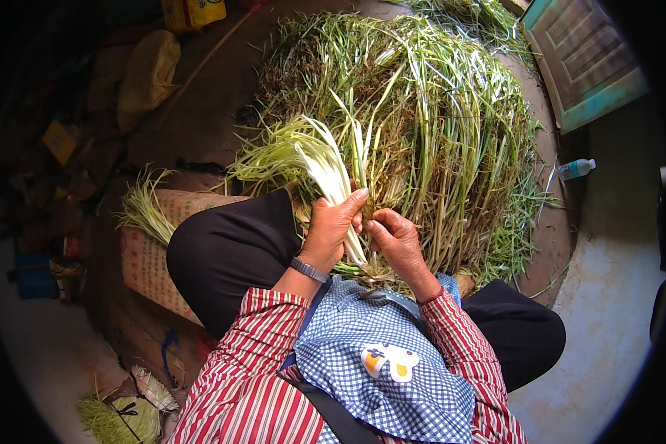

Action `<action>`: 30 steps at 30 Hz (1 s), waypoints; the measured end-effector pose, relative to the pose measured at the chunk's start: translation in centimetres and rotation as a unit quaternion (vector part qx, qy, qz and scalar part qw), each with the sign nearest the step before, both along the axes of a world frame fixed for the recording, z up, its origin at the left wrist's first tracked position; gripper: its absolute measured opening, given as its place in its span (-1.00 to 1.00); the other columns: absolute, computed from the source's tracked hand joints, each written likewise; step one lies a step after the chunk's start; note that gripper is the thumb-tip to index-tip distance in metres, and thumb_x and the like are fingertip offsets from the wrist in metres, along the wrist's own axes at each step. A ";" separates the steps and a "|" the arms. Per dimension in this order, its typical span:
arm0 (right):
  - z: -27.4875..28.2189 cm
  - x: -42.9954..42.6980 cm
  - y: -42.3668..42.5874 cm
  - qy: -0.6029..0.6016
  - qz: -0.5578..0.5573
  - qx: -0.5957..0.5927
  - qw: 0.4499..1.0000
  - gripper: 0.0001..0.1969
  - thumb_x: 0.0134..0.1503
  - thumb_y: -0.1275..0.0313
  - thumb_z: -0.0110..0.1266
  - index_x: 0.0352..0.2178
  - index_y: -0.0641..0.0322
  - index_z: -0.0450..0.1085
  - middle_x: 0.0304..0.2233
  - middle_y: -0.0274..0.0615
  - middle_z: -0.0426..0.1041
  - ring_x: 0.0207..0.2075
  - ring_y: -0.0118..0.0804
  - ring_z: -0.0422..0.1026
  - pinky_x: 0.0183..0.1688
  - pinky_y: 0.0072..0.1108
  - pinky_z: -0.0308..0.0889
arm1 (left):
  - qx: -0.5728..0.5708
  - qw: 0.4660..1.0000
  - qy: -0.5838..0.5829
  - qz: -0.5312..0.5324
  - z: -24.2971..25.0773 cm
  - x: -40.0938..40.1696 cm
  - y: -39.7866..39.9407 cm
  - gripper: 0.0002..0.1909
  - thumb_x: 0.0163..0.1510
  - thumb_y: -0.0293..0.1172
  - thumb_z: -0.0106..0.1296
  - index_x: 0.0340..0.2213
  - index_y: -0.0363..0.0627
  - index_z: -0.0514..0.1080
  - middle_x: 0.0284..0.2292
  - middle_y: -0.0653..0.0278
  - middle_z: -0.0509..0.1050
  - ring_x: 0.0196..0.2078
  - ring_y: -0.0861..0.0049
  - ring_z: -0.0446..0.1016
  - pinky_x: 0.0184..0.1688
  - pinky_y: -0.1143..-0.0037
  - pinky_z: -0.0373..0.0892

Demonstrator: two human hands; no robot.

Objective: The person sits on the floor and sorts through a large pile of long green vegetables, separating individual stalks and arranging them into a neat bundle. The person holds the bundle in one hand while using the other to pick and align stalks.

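My left hand [332,226] is closed around a bundle of allium-like stalks [327,166], white at the stems, with pale yellow-green leaves drooping to the left. The bundle's root ends point down towards my lap. Close by on the right, my right hand [398,241] has its thumb and forefinger pinched at a separate greenish stalk [362,150] with brownish outer layers near the fingers. Part of that stalk is hidden by the hands. Beyond both hands rises a large heap of long green stalks [455,150] mixed with dry brown leaves.
Left of my knee, a printed cardboard piece [158,272] carries more pale stalks [150,211]. A tied green bundle [122,419] lies lower left. To the right are a plastic bottle [577,168] and a panelled door [583,61]. A blue checked apron [383,333] covers my lap.
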State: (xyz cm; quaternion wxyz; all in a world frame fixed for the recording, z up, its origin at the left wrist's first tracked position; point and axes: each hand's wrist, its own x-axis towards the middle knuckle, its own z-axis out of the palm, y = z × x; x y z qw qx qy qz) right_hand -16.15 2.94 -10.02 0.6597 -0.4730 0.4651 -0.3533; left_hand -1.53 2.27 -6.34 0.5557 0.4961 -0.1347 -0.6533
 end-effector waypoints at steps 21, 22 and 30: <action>2.5 0.5 -3.4 -0.304 -0.142 0.209 0.918 -0.91 0.19 0.44 0.05 -0.27 0.16 0.33 -0.42 -0.37 0.46 -0.61 -0.62 0.28 -0.56 -0.75 0.20 | -0.005 1.000 0.000 -0.018 0.5 -0.4 0.5 -0.88 0.15 -0.48 0.08 -0.26 -0.17 0.40 -0.50 0.44 0.42 -0.60 0.80 0.31 -0.58 0.72 0.28; 2.5 0.2 -3.7 -0.315 -0.123 0.213 0.917 -0.90 0.19 0.44 0.04 -0.26 0.16 0.32 -0.43 -0.36 0.46 -0.61 -0.63 0.27 -0.56 -0.76 0.20 | -0.003 1.000 0.002 -0.022 0.6 -0.4 0.5 -0.88 0.15 -0.47 0.08 -0.26 -0.17 0.40 -0.51 0.45 0.42 -0.61 0.80 0.30 -0.59 0.72 0.27; 4.7 -3.2 -9.2 -0.409 -0.175 0.040 0.895 -0.73 0.13 0.50 0.04 -0.10 0.20 0.28 -0.05 -0.10 0.42 -0.60 -0.63 0.32 -0.54 -0.78 0.35 | 0.016 0.997 0.010 -0.076 0.4 -0.3 0.8 -0.89 0.14 -0.48 0.10 -0.29 -0.17 0.39 -0.54 0.44 0.40 -0.63 0.77 0.28 -0.60 0.70 0.27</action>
